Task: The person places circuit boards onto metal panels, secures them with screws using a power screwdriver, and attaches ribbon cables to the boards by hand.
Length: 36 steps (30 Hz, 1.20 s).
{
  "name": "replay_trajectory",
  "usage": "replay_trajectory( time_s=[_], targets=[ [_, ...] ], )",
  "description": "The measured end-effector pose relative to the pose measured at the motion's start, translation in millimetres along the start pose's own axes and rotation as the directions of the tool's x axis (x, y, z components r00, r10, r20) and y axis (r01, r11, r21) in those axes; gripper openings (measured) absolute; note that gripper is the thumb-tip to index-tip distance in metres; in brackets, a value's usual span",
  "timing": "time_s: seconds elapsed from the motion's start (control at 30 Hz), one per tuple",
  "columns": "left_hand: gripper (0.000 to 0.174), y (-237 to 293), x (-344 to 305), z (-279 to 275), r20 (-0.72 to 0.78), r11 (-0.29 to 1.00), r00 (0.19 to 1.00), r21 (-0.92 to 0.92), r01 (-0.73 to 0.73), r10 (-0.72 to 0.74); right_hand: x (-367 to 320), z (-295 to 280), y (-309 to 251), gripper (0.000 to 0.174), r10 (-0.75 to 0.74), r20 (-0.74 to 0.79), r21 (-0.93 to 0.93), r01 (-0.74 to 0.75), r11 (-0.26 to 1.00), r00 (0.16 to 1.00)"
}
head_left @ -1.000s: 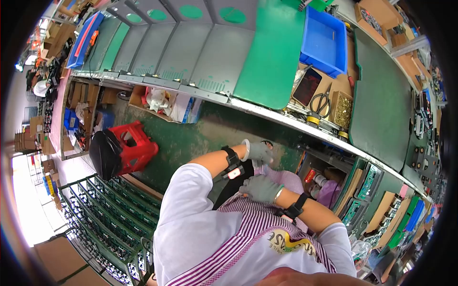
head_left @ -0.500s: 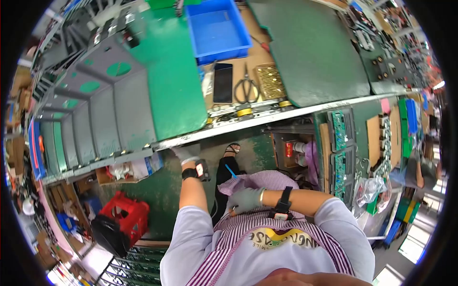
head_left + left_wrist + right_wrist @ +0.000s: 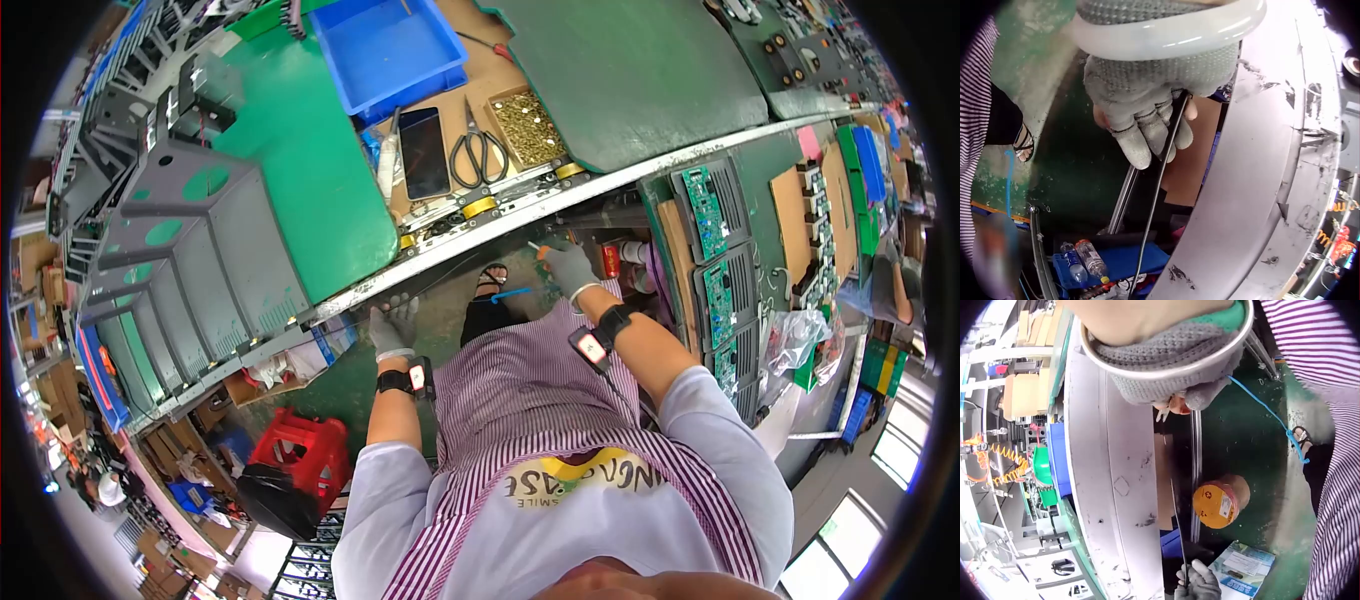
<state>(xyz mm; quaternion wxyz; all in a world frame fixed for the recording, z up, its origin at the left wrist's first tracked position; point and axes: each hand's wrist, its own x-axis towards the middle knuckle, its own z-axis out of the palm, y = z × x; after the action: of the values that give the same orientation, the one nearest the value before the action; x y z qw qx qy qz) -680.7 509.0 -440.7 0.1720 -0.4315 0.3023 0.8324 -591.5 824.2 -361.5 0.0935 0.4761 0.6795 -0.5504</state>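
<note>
Low at the centre of the head view, both gloved hands sit just beyond the near edge of the tabletop (image 3: 436, 257), over open floor. The left hand (image 3: 395, 325), left of centre, has its fingers bent about a thin dark cord (image 3: 1159, 185), which slants down from that hand to the bottom of the left wrist view, beside the pale scuffed edge. The right hand (image 3: 570, 268), right of centre, pinches a small pale piece (image 3: 535, 246), too small to make out. A wide gap parts the two hands, with a sandalled foot (image 3: 491, 278) in it. Above the edge, a phone (image 3: 425, 152) and black scissors (image 3: 475, 150) lie near the rim at upper centre, below a blue tray (image 3: 390, 55). A grey metal frame (image 3: 240, 250) reaches that edge at left. At lower left stands a red stool (image 3: 320, 455), well apart from the right hand.
</note>
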Motion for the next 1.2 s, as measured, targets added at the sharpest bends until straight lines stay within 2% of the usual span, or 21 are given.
replay_trajectory(
  time_s=[0.03, 0.07, 0.17, 0.2, 0.27, 0.33, 0.37, 0.4, 0.5, 0.6, 0.67, 0.7, 0.8, 0.9, 0.97, 1.0, 1.03, 1.07, 1.1, 1.13, 1.2],
  targets=[
    [0.038, 0.6, -1.4, 0.1, 0.008, 1.000, 1.000, 0.005, 0.001, -0.001, 0.7, 6.0, -6.3, 0.026, 0.009, -0.047, 0.019, -0.008, 1.000, 0.999],
    [0.038, 1.3, -3.0, 0.1, 0.016, 1.000, 1.000, 0.009, 0.000, 0.000, -0.3, 8.1, -13.7, 0.025, 0.036, -0.032, -0.045, -0.037, 0.998, 0.999],
    [0.039, 4.3, -4.0, 1.7, -0.022, 1.000, 1.000, 0.005, 0.010, -0.010, 3.1, 26.7, -24.7, 0.023, 0.092, 0.019, 0.125, -0.094, 0.988, 0.996],
    [0.039, 4.3, -3.4, 3.8, -0.019, 1.000, 1.000, 0.005, 0.009, -0.009, 9.4, 33.9, -16.3, 0.021, 0.015, -0.006, 0.122, -0.014, 0.992, 1.000],
    [0.039, 8.0, -3.1, 3.6, -0.024, 1.000, 1.000, 0.016, 0.004, -0.003, 33.6, 53.8, 23.9, 0.021, -0.241, 0.021, -0.080, 0.242, 0.967, 0.970],
    [0.037, 9.6, 1.2, 0.4, -0.006, 0.999, 1.000, 0.045, -0.008, 0.008, 24.6, 51.5, 4.8, 0.020, -0.173, 0.002, -0.020, 0.173, 0.985, 0.985],
    [0.036, 9.3, 4.0, -0.1, 0.006, 0.998, 1.000, 0.056, -0.013, 0.012, 16.8, 45.1, -14.5, 0.020, 0.031, -0.018, 0.149, -0.028, 0.988, 0.999],
    [0.035, 9.2, 4.9, 1.4, -0.002, 0.998, 1.000, 0.060, -0.009, 0.009, 8.9, 39.3, -33.7, 0.020, 0.234, -0.003, 0.313, -0.221, 0.924, 0.972],
    [0.034, 11.1, 5.3, 6.4, -0.020, 0.996, 1.000, 0.092, 0.003, -0.002, 18.8, 43.5, -15.1, 0.020, 0.139, -0.024, 0.224, -0.130, 0.966, 0.990],
    [0.034, 14.3, 5.0, 13.3, -0.032, 0.990, 0.999, 0.141, 0.016, -0.011, 11.3, 36.9, -18.3, 0.021, 0.124, 0.034, 0.253, -0.128, 0.959, 0.992],
    [0.037, 14.6, 4.6, 17.0, -0.049, 0.987, 0.999, 0.157, 0.029, -0.021, 31.3, 54.2, 16.3, 0.022, 0.037, -0.039, 0.208, -0.028, 0.978, 0.999],
    [0.034, 14.0, 3.7, 18.4, -0.049, 0.985, 0.999, 0.171, 0.028, -0.020, 35.0, 56.8, 20.1, 0.023, -0.007, -0.075, 0.181, 0.021, 0.983, 0.997],
    [0.027, 13.7, -0.4, 20.8, -0.050, 0.978, 0.999, 0.208, 0.025, -0.015, 47.2, 67.1, 24.4, 0.025, 0.198, -0.007, 0.302, -0.187, 0.935, 0.980],
    [0.024, 16.5, -4.1, 21.0, -0.084, 0.969, 0.996, 0.243, 0.047, -0.027, 51.4, 68.8, 24.9, 0.027, 0.237, 0.036, 0.311, -0.236, 0.921, 0.971],
    [0.022, 16.2, -4.8, 20.0, -0.135, 0.961, 0.989, 0.262, 0.091, -0.057, 35.7, 50.1, -1.2, 0.028, 0.192, 0.071, 0.196, -0.202, 0.960, 0.979],
    [0.020, 15.3, -6.4, 10.0, 0.046, 0.833, 0.996, 0.551, 0.043, -0.081, 29.8, 41.7, -12.2, 0.029, 0.166, 0.087, 0.139, -0.177, 0.974, 0.982],
    [0.020, 12.9, -19.0, 8.4, 0.212, 0.629, 0.965, 0.774, -0.069, -0.156, 33.5, 40.7, -5.5, 0.030, 0.063, 0.030, 0.040, -0.064, 0.997, 0.998],
    [0.019, 10.6, -25.2, 11.3, 0.237, 0.463, 0.923, 0.883, -0.075, -0.304, 38.5, 41.4, 8.3, 0.031, -0.042, -0.019, -0.062, 0.041, 0.997, 0.999],
    [0.019, 7.1, -43.7, 32.4, 0.256, 0.284, 0.859, 0.949, -0.136, -0.444, 38.5, 41.3, 15.8, 0.032, -0.148, -0.062, -0.168, 0.136, 0.976, 0.987],
    [0.020, 4.3, -94.9, 100.6, 0.154, 0.176, 0.790, 0.983, -0.059, -0.594, 4.8, 11.9, -28.7, 0.033, -0.112, -0.038, -0.164, 0.104, 0.981, 0.993],
    [0.019, 1.0, -146.5, 203.1, 0.269, 0.017, 0.633, 0.927, -0.375, -0.726, -9.3, -4.4, -20.4, 0.033, -0.225, -0.021, -0.168, 0.218, 0.961, 0.974]
  ],
)
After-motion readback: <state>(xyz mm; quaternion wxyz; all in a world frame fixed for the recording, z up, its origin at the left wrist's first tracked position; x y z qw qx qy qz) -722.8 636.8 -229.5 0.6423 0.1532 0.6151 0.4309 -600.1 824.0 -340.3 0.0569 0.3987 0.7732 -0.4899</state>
